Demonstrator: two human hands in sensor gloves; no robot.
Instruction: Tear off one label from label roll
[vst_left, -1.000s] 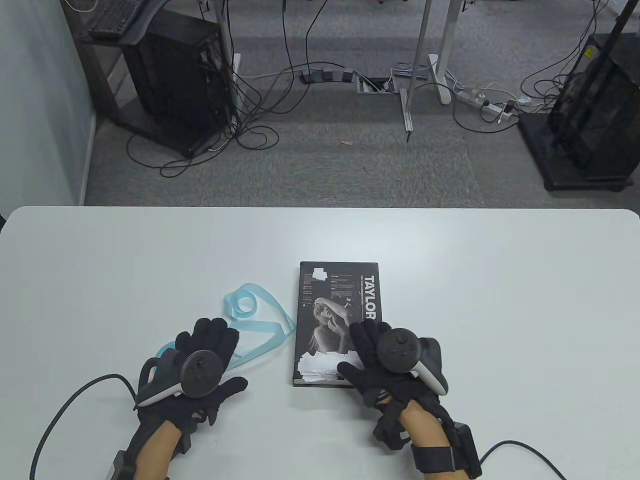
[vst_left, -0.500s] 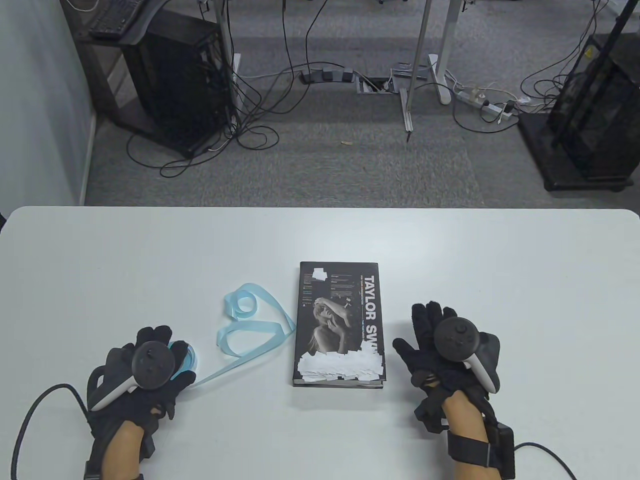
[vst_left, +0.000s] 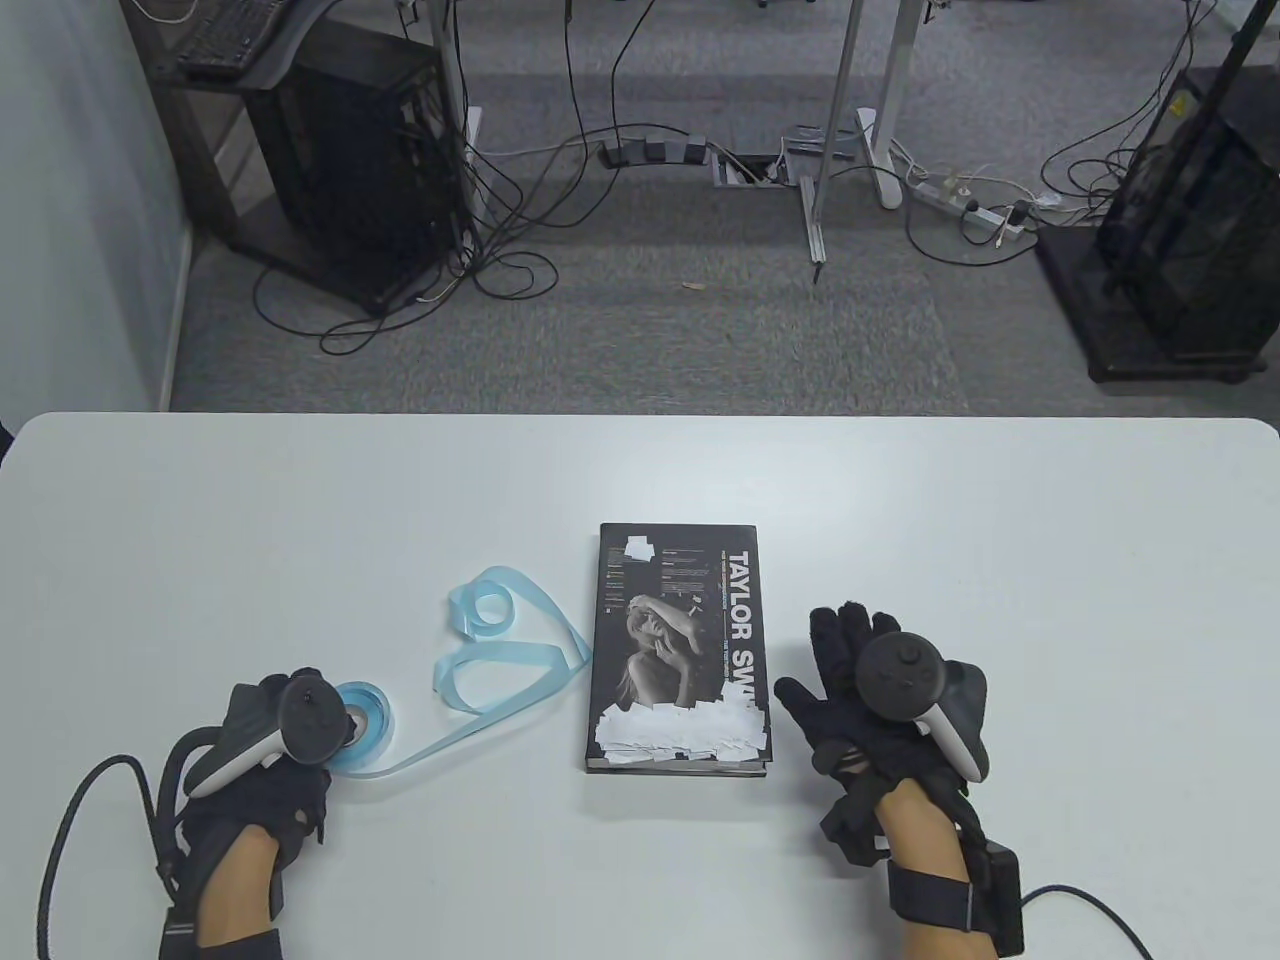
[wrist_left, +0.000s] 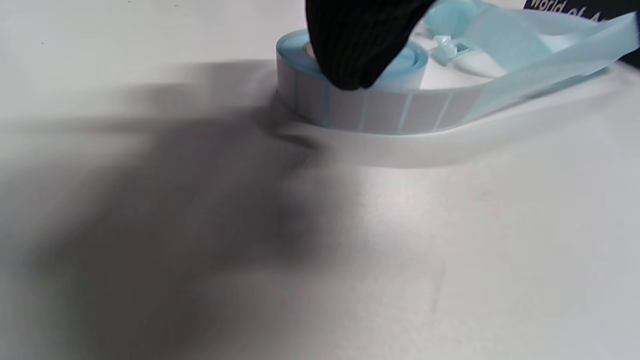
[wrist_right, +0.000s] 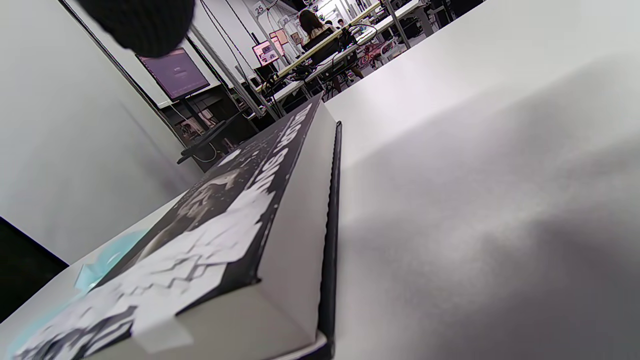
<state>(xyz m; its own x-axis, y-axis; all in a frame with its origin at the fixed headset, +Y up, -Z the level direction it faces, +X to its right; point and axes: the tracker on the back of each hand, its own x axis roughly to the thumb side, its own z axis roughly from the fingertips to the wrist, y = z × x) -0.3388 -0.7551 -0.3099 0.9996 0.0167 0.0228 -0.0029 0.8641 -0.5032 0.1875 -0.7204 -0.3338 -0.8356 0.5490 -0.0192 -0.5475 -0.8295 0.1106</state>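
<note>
left hand rests on label roll, grip unclear | right hand released | we risk dragging the roll, tearing backing

black gloves, bare forearms, cables

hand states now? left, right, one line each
Left hand: fingers rest on the light-blue roll of white labels; whether they grip it cannot be told.
Right hand: open, fingers spread, holding nothing, beside the black-covered book.
</note>
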